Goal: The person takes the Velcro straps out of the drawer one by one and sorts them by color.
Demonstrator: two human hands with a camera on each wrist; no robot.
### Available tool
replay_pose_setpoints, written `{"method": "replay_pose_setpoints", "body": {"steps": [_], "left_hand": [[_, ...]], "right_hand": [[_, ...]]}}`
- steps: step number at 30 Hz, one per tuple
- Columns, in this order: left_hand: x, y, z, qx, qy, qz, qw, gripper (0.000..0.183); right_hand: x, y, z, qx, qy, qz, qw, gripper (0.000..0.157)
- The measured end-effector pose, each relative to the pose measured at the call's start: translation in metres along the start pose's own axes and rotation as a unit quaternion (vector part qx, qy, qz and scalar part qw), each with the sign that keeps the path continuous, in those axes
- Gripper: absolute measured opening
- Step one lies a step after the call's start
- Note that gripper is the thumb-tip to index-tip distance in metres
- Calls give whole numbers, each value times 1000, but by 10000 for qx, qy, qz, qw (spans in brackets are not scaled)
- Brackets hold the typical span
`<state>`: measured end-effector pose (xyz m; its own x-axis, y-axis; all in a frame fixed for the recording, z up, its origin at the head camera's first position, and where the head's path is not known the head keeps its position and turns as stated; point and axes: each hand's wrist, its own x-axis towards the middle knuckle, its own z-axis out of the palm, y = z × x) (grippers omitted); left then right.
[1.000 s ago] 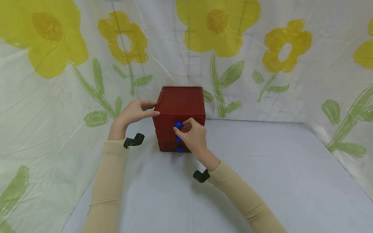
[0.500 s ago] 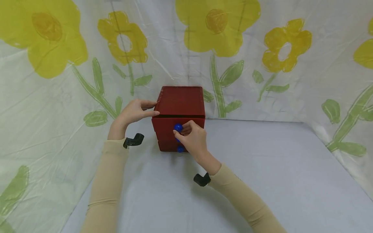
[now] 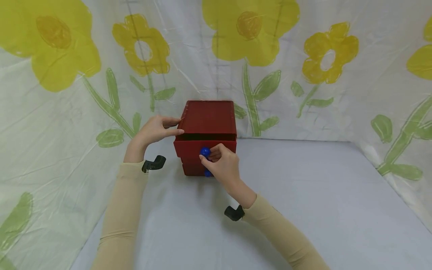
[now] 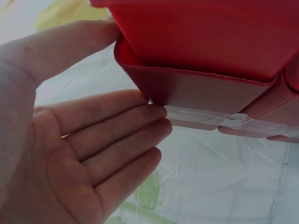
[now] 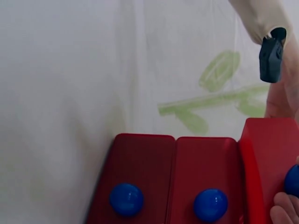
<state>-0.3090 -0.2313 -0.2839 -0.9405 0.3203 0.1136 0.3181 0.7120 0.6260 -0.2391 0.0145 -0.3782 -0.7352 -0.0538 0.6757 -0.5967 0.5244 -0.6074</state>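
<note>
Red, glossy and box-shaped, a three-drawer cabinet (image 3: 210, 117) stands near the back of the pale cloth-covered bench (image 3: 303, 195), before a yellow-flowered white sheet (image 3: 189, 56). Its top drawer (image 3: 188, 149) juts partway out, leaving a dark gap under the cabinet's top edge, while the lower drawers (image 5: 203, 163) sit level with each other. With my right hand (image 3: 225, 165) I pinch that top drawer's round blue knob (image 3: 204, 151) between thumb and fingers. My left hand (image 3: 153, 129) grips nothing: its fingers lie straight, thumb spread from them, touching the cabinet's left side. Beige sleeves (image 3: 121, 213) cover my arms.
</note>
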Motion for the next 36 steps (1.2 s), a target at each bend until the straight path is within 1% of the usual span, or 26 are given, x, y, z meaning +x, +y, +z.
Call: {"method": "replay_pose_setpoints", "body": {"steps": [12,23,31,36], "left_hand": [[0,0,1,33,30,-158,9999,71],[0,2,0,-32,-1,-127,9999,71],[0,1,1,-109,10,-160,9998,71],[-1,0,0,-69,5,-130,9999,70]], "right_hand": [[-10,-4,-4,67,-7,-208,9998,31],[-18,-9,-8,169,9,-263,9995,31],[-23,-12,-11,90,0,-289,9995,30],[-26,-13,-12,18,-2,-411,9992,30]]}}
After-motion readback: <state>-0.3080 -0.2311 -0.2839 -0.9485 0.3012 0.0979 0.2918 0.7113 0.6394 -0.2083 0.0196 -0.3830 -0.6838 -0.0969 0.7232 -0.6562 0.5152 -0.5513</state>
